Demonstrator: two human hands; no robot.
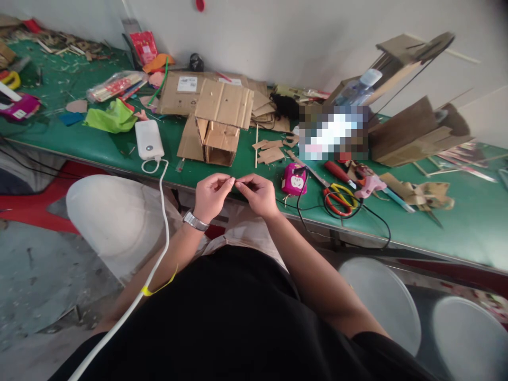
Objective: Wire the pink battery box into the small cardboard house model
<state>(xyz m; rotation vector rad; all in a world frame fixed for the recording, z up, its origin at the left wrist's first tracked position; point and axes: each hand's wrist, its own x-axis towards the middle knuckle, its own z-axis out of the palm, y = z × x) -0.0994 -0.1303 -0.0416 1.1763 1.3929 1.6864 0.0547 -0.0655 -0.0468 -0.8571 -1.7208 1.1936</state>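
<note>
My left hand (214, 194), with a metal watch (196, 221) at its wrist, is closed in a pinch in front of the table's near edge. Fingertip to fingertip with it, my right hand (257, 193) pinches too. Between them is something tiny and dark, too small to name. Just beyond the hands stands a folded cardboard box form (224, 106) with an opening at its front. Cut cardboard pieces (271, 152) and a thin wooden stick (256, 145) lie to its right.
On the green table (468, 211), a white power bank (149, 139) trails a cable across my left arm. To the right are a purple socket cube (294, 180), scissors (339, 200), a pink glue gun (370, 182) and a water bottle (359, 90). A cardboard structure (416, 129) stands farther right.
</note>
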